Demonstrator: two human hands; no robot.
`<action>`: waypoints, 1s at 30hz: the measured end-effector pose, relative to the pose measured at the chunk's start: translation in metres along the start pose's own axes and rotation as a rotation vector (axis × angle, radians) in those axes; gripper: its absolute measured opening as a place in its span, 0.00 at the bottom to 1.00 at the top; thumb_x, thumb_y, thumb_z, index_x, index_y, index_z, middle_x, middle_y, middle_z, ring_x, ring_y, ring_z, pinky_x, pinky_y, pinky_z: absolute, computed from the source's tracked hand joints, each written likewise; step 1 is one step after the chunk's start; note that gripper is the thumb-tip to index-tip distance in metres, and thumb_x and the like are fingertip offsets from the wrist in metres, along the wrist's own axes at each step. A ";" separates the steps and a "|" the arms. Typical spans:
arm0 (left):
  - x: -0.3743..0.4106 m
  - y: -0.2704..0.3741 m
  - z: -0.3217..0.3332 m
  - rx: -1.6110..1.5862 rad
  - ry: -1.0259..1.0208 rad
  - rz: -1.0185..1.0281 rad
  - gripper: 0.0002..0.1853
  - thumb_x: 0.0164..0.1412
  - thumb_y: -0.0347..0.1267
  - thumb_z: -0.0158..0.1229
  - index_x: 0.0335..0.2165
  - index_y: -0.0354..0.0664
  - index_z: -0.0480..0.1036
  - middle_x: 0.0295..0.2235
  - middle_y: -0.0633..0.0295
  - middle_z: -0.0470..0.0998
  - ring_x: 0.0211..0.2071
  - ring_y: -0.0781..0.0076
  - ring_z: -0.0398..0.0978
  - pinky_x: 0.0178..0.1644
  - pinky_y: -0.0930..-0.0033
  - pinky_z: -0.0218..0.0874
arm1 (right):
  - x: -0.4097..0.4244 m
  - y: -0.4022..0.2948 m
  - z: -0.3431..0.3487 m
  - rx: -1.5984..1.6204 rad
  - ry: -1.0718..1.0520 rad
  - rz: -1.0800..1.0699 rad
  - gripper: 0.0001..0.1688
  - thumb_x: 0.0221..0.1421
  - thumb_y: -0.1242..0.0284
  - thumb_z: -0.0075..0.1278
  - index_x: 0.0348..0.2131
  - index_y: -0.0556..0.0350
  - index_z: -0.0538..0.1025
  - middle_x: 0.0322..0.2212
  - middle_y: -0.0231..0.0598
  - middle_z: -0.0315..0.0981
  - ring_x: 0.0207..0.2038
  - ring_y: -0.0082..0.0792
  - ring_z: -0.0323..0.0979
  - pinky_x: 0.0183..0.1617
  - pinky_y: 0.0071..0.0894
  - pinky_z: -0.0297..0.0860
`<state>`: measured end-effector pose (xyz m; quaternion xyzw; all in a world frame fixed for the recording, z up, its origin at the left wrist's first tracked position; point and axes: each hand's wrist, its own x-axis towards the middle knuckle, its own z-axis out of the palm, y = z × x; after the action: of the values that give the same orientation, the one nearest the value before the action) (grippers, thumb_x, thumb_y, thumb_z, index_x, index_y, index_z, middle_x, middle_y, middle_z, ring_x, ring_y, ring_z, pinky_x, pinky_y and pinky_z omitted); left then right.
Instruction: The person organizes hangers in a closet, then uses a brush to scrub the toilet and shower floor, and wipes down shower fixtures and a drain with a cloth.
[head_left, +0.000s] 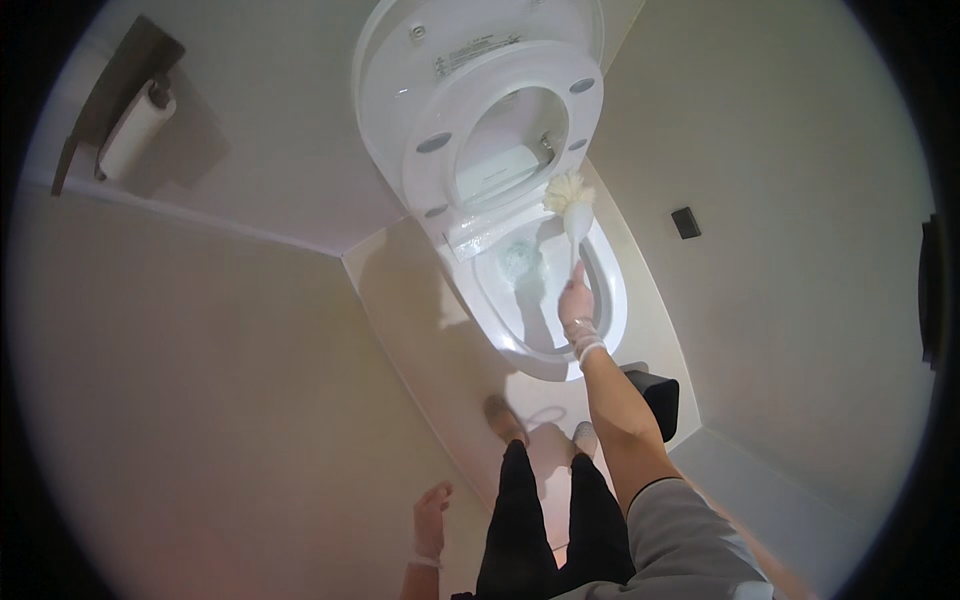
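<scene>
My right hand (576, 301), in a clear disposable glove, grips the handle of a white toilet brush (577, 221). Its cream bristles point away from me, over the right rear of the toilet bowl (613, 300). Bubbly water shows in the bottom of the bowl, and the shadow of my arm and the brush falls across it. Behind it the toilet seat (427, 176) and the lid (375, 97) are both raised. My left hand (430, 521), also gloved, hangs low at the left of my legs, loosely curled with nothing visible in it.
A black bin (664, 405) stands on the floor between the toilet and the right wall, partly hidden by my forearm. A toilet paper roll (135, 133) hangs from a dark holder (131, 71) on the wall. The right wall bears a small black fixture (685, 223). Walls stand close on both sides.
</scene>
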<state>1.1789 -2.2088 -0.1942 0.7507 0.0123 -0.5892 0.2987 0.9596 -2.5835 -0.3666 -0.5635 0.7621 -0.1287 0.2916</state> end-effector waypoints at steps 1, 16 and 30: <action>0.003 -0.003 0.001 -0.007 -0.001 0.013 0.20 0.59 0.37 0.48 0.45 0.33 0.72 0.43 0.55 0.74 0.47 0.65 0.69 0.52 0.64 0.57 | 0.002 -0.006 0.006 0.064 0.004 0.009 0.32 0.56 0.76 0.36 0.60 0.51 0.52 0.25 0.57 0.72 0.28 0.56 0.72 0.30 0.52 0.66; -0.085 -0.102 0.059 -0.037 0.104 0.103 0.17 0.59 0.36 0.49 0.43 0.37 0.73 0.42 0.60 0.75 0.45 0.71 0.69 0.49 0.69 0.57 | -0.227 0.090 -0.113 -0.310 -0.529 -0.229 0.26 0.53 0.78 0.40 0.52 0.59 0.60 0.28 0.54 0.74 0.34 0.55 0.73 0.37 0.49 0.69; -0.097 -0.241 0.100 0.053 0.171 0.105 0.18 0.57 0.35 0.51 0.43 0.34 0.73 0.41 0.57 0.75 0.43 0.69 0.69 0.49 0.70 0.57 | -0.038 0.111 -0.115 -0.654 -0.340 -0.466 0.23 0.57 0.75 0.34 0.53 0.56 0.62 0.31 0.50 0.75 0.36 0.48 0.74 0.40 0.45 0.70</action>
<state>0.9722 -2.0246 -0.2254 0.8055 -0.0172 -0.5066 0.3070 0.8122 -2.5260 -0.3220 -0.7962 0.5565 0.1516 0.1825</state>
